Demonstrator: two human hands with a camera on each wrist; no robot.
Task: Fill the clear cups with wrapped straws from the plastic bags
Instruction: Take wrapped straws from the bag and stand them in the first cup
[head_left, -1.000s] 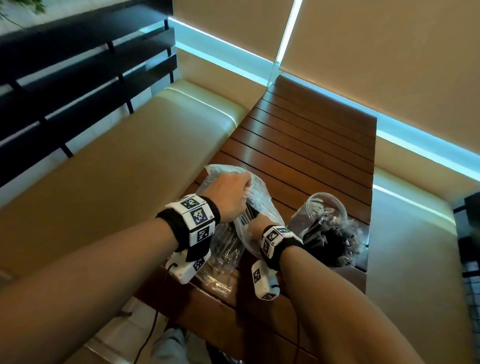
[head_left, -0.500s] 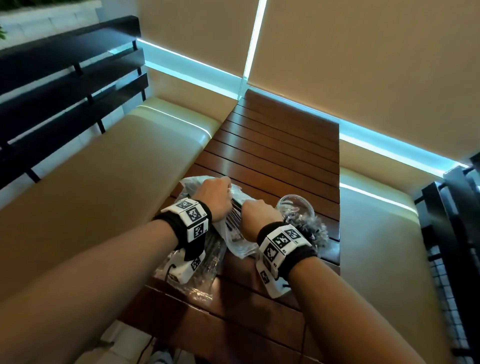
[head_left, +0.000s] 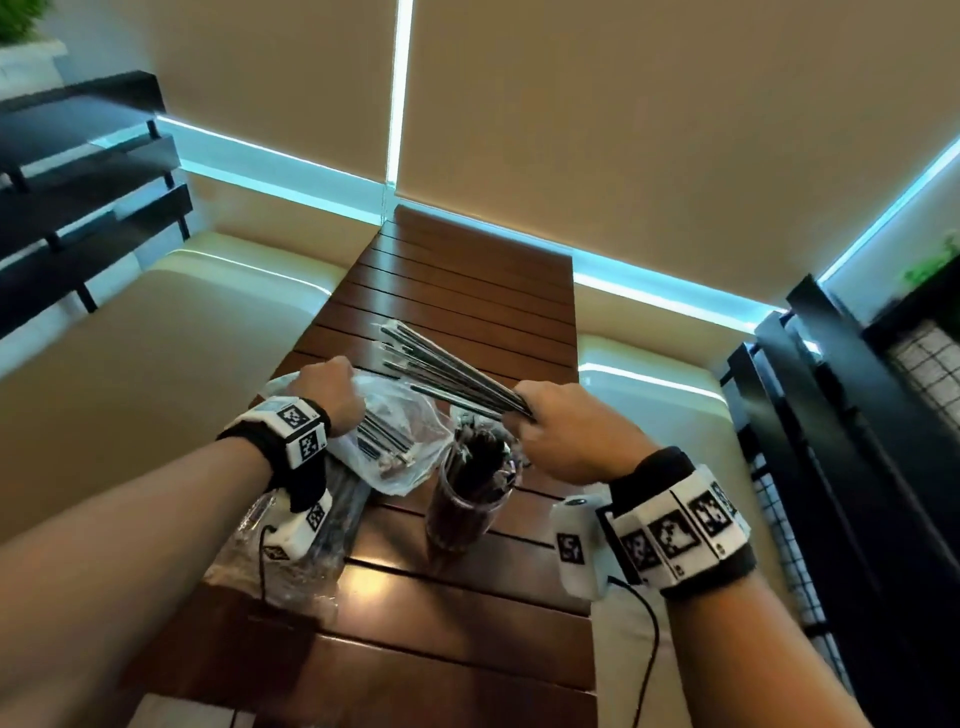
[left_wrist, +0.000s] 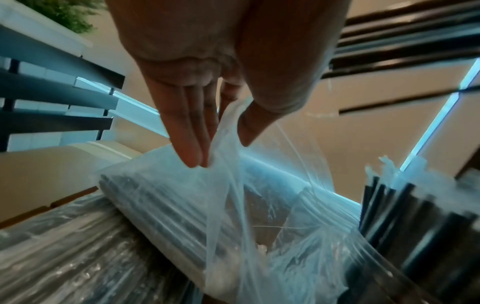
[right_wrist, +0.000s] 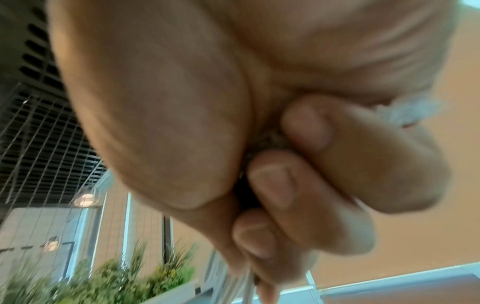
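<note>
My right hand (head_left: 524, 415) grips a bundle of wrapped black straws (head_left: 431, 364) by one end. The bundle fans out up and to the left, above the table. In the right wrist view my curled fingers (right_wrist: 272, 185) close round the straw ends (right_wrist: 246, 288). My left hand (head_left: 343, 389) pinches the edge of an open plastic bag (head_left: 400, 457) between thumb and fingers (left_wrist: 187, 133). The bag (left_wrist: 259, 216) still holds straws. A clear cup (head_left: 467, 499) packed with straws stands just below my right hand; it also shows as the cup (left_wrist: 415, 216) in the left wrist view.
A second plastic bag of straws (head_left: 280, 561) lies under my left wrist near the front of the slatted wooden table (head_left: 467, 291). Beige bench cushions (head_left: 156, 364) flank the table. Black railings (head_left: 831, 415) stand at the right.
My right hand has drawn a bundle of straws out of the bag and lifted it to the right, above the cup. My left hand keeps its hold on the bag.
</note>
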